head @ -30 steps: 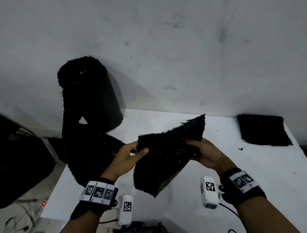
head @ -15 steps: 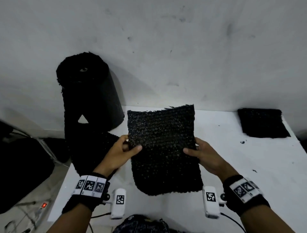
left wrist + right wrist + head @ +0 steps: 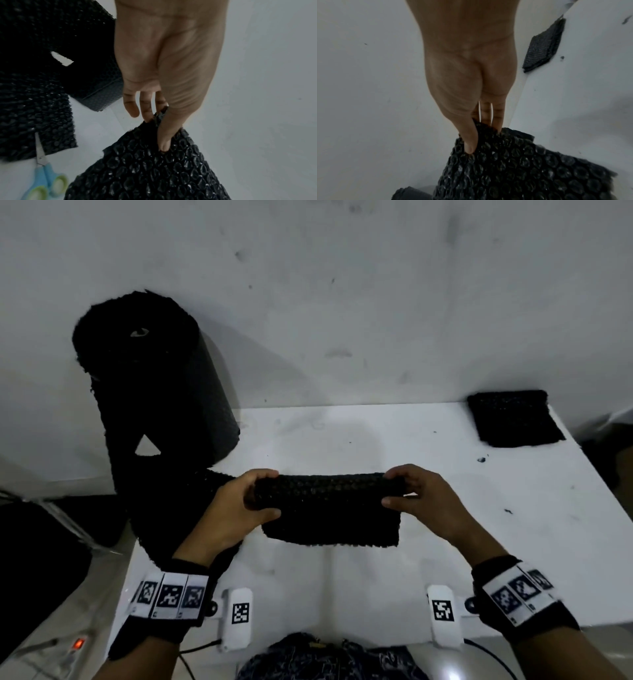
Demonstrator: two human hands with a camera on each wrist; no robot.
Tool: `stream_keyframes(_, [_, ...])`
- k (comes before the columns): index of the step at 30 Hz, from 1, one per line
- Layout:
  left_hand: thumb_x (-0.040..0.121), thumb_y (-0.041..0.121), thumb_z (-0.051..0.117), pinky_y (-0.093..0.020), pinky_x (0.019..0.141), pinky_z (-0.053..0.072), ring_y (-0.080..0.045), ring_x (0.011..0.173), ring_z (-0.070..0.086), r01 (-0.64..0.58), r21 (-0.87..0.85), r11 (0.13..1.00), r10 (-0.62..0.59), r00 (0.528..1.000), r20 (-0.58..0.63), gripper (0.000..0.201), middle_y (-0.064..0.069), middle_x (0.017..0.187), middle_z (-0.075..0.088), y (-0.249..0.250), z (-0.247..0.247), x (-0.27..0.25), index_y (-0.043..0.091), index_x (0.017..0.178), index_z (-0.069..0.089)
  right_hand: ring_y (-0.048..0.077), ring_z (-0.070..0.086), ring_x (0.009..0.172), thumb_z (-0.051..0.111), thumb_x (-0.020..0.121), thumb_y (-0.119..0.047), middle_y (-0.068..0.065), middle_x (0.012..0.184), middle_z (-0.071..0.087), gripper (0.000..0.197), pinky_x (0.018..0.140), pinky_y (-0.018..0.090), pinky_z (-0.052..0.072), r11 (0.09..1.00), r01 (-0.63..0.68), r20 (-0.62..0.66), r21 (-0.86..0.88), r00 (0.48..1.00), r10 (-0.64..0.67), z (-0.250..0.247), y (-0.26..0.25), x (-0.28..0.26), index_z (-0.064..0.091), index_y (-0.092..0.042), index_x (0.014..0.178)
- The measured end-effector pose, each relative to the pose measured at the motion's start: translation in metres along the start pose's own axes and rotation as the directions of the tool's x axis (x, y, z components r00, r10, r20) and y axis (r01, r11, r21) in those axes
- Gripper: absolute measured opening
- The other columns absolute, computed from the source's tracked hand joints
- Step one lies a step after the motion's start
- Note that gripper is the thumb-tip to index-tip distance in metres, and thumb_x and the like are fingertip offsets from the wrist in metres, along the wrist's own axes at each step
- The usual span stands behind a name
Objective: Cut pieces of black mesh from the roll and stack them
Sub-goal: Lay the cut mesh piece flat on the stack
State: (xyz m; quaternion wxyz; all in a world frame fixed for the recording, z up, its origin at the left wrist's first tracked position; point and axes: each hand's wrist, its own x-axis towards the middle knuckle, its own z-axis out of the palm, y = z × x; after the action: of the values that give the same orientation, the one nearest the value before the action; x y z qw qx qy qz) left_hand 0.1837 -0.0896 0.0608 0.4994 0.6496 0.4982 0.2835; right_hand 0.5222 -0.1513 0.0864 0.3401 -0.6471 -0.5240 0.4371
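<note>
Both hands on the cut mesh piece [image 3: 329,508] now, folded over and held above the middle of the white table [image 3: 513,525]. Left hand [image 3: 236,508] pinching the left end, thumb on top and fingers beneath; right hand [image 3: 421,498] pinching the right end the same way. Stack of earlier pieces [image 3: 513,419] waiting far right, well apart. Springy, bubbly stuff, likely to pop open if either pinch loosens, landing crooked on the stack. Roll [image 3: 154,378] standing far left, loose tail trailing close by the left wrist; easy to snag and drag. Scissors [image 3: 44,181] lying near the tail, blades under its edge, easy to knock.
</note>
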Motion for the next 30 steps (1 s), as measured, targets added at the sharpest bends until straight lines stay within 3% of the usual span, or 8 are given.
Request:
stream_keyframes(4, [0.08, 0.008, 0.082, -0.013, 0.078, 0.048, -0.007, 0.085, 0.061, -0.093, 0.156, 0.983, 0.108, 0.99, -0.093, 0.033, 0.0, 0.097, 0.058, 0.009, 0.009, 0.014, 0.038, 0.091, 0.07, 0.008, 0.06, 0.087, 0.08, 0.081, -0.023, -0.008, 0.096, 0.064, 0.017, 0.077, 0.021, 0.045, 0.986, 0.018, -0.106, -0.164, 0.994, -0.036, -0.014, -0.004, -0.003, 0.07, -0.036, 0.085])
stream_keyframes(7, [0.092, 0.018, 0.071, -0.016, 0.081, 0.048, -0.005, 0.094, 0.064, -0.01, 0.046, 0.999, 0.012, 0.998, -0.061, 0.014, 0.007, 0.099, 0.068, 0.021, 0.022, 0.026, 0.031, 0.095, 0.067, 0.011, 0.063, 0.09, 0.076, 0.086, -0.018, -0.004, 0.096, 0.067, 0.008, 0.084, 0.029, 0.047, 1.0, 0.019, -0.017, 0.009, 1.0, -0.019, -0.031, -0.005, 0.005, 0.069, -0.023, 0.09])
stream_keyframes(10, [0.1, 0.027, 0.058, -0.022, 0.082, 0.051, -0.002, 0.084, 0.066, 0.083, -0.079, 0.993, -0.084, 0.996, -0.002, 0.005, 0.014, 0.085, 0.072, 0.031, 0.043, 0.04, 0.024, 0.1, 0.062, 0.012, 0.061, 0.083, 0.07, 0.091, -0.016, -0.002, 0.086, 0.067, 0.006, 0.08, 0.03, 0.047, 0.98, 0.011, -0.02, 0.197, 1.0, -0.007, -0.048, -0.001, 0.017, 0.065, -0.017, 0.095])
stream_keyframes(13, [0.101, 0.04, 0.054, -0.036, 0.09, 0.053, -0.011, 0.092, 0.068, 0.144, -0.099, 0.985, -0.149, 0.988, -0.04, 0.01, 0.005, 0.097, 0.072, 0.04, 0.07, 0.054, 0.031, 0.103, 0.057, 0.016, 0.064, 0.086, 0.073, 0.086, -0.022, 0.001, 0.098, 0.066, 0.028, 0.072, 0.033, 0.053, 0.943, -0.09, 0.021, 0.319, 0.996, 0.087, -0.064, 0.015, 0.026, 0.058, -0.025, 0.109])
stream_keyframes(16, [0.099, 0.046, 0.055, -0.035, 0.089, 0.054, -0.015, 0.097, 0.068, 0.216, -0.118, 0.969, -0.228, 0.969, -0.099, 0.013, 0.003, 0.104, 0.071, 0.053, 0.103, 0.064, 0.043, 0.11, 0.049, 0.022, 0.07, 0.09, 0.08, 0.08, -0.005, 0.009, 0.114, 0.063, 0.068, 0.079, 0.038, 0.059, 0.939, -0.151, 0.103, 0.31, 0.987, 0.125, -0.091, 0.038, 0.025, 0.043, -0.034, 0.129])
stream_keyframes(20, [0.098, 0.03, 0.062, -0.039, 0.073, 0.058, -0.016, 0.083, 0.067, 0.267, -0.25, 0.931, -0.282, 0.959, -0.023, 0.04, -0.005, 0.102, 0.071, 0.071, 0.139, 0.075, 0.042, 0.126, 0.036, 0.02, 0.068, 0.082, 0.072, 0.084, 0.005, 0.014, 0.11, 0.066, 0.063, 0.078, 0.031, 0.057, 0.96, -0.075, -0.012, 0.269, 0.997, 0.081, -0.129, 0.062, 0.029, 0.038, -0.033, 0.122])
stream_keyframes(24, [0.098, 0.007, 0.059, -0.033, 0.062, 0.056, -0.013, 0.079, 0.066, 0.203, -0.214, 0.956, -0.202, 0.979, 0.025, 0.03, -0.002, 0.107, 0.064, 0.09, 0.175, 0.094, 0.03, 0.115, 0.053, 0.019, 0.063, 0.08, 0.068, 0.088, 0.002, 0.012, 0.103, 0.065, 0.038, 0.08, 0.041, 0.053, 0.966, -0.04, -0.061, 0.256, 0.996, 0.058, -0.173, 0.087, 0.041, 0.05, -0.027, 0.104])
stream_keyframes(30, [0.101, 0.008, 0.055, -0.03, 0.064, 0.056, -0.017, 0.084, 0.068, 0.182, -0.117, 0.976, -0.182, 0.983, 0.014, 0.03, 0.001, 0.121, 0.06, 0.108, 0.233, 0.134, 0.031, 0.113, 0.068, 0.021, 0.062, 0.082, 0.067, 0.091, -0.006, -0.005, 0.106, 0.064, 0.024, 0.081, 0.041, 0.055, 0.988, -0.029, -0.115, 0.152, 0.992, 0.047, -0.236, 0.122, 0.06, 0.066, -0.027, 0.103])
